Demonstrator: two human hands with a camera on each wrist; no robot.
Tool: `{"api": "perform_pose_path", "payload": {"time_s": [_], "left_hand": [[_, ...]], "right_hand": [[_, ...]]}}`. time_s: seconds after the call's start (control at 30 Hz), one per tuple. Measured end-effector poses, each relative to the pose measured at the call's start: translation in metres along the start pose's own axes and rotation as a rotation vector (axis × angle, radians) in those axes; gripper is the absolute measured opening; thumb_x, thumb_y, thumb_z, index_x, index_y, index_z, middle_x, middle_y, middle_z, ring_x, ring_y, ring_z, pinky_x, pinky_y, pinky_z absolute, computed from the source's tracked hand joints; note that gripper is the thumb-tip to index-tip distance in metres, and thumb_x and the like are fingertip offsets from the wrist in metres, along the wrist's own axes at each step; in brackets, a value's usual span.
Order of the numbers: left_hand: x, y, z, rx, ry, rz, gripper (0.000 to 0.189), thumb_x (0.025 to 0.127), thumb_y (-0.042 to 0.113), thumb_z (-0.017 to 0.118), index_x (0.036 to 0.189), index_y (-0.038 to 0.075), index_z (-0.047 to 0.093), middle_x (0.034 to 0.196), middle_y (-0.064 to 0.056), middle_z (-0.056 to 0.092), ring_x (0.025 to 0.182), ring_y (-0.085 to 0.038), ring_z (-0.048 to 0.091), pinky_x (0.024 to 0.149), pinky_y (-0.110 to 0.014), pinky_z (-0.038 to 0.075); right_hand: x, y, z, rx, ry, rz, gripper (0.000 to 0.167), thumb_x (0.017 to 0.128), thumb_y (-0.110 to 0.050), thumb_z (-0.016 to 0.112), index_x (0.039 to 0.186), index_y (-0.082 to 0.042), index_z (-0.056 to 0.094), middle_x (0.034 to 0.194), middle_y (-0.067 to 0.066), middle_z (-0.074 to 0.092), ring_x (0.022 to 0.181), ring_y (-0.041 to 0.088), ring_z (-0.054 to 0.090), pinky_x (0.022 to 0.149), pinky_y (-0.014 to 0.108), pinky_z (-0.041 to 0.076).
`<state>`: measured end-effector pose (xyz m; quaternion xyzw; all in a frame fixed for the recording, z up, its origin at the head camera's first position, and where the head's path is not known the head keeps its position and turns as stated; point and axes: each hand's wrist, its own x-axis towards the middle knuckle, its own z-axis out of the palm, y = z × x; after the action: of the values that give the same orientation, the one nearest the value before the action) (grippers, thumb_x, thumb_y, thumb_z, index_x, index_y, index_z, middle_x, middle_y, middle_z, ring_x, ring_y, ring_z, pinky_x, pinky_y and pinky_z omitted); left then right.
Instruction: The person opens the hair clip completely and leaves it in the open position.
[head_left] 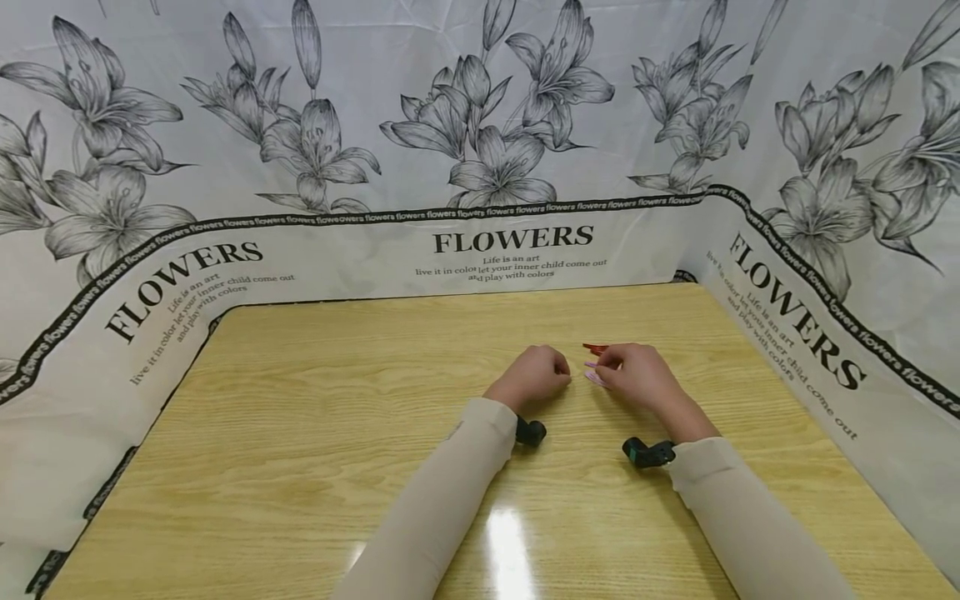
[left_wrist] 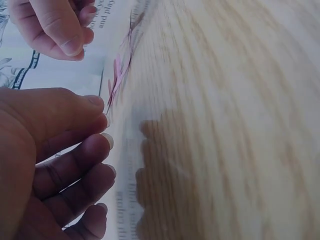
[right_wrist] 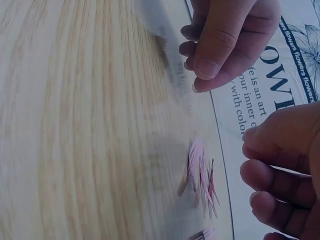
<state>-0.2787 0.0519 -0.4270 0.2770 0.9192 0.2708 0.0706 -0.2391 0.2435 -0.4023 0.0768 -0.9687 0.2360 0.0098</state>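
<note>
My left hand [head_left: 536, 377] is just above the table, fingers loosely bent and thumb close to the index finger. Nothing shows between its fingertips in the left wrist view. To its right, my right hand [head_left: 637, 375] hovers beside a small group of slim, pointed pink pieces [right_wrist: 197, 162]. Its fingers are also loosely bent, and in the right wrist view they stand apart from these pieces, holding nothing visible. Slim red pieces [head_left: 596, 348] lie just beyond the pink ones, partly covered by the right hand in the head view. Their exact kind is too small to make out.
The wood-grain table [head_left: 300, 433] spreads out under both arms. A white cloth [head_left: 337, 258] printed with flowers and lettering surrounds its back and sides. Each wrist carries a black camera on a strap, below the beige sleeves [head_left: 442, 492].
</note>
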Motion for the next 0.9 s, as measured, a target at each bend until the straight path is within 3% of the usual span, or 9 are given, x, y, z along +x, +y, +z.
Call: {"api": "perform_pose_path", "payload": {"time_s": [0.5,0.9], "left_hand": [[0.013,0.011,0.001,0.018,-0.028,-0.04,0.014,0.094,0.02,0.062,0.094,0.012,0.073,0.091,0.003,0.068,0.081,-0.009,0.058,0.074,-0.02,0.047],[0.017,0.018,0.004,-0.014,-0.031,-0.075,0.014,0.092,0.025,0.065,0.087,0.014,0.071,0.083,0.005,0.066,0.076,-0.009,0.057,0.07,-0.02,0.045]], "right_hand": [[0.003,0.012,0.001,-0.066,-0.06,0.0,0.018,0.089,-0.02,0.065,0.094,-0.004,0.072,0.092,0.011,0.07,0.083,0.025,0.061,0.078,0.044,0.048],[0.0,0.013,0.001,-0.114,-0.1,0.008,0.017,0.086,-0.019,0.066,0.092,-0.004,0.072,0.092,0.012,0.07,0.079,0.024,0.061,0.076,0.044,0.049]]}}
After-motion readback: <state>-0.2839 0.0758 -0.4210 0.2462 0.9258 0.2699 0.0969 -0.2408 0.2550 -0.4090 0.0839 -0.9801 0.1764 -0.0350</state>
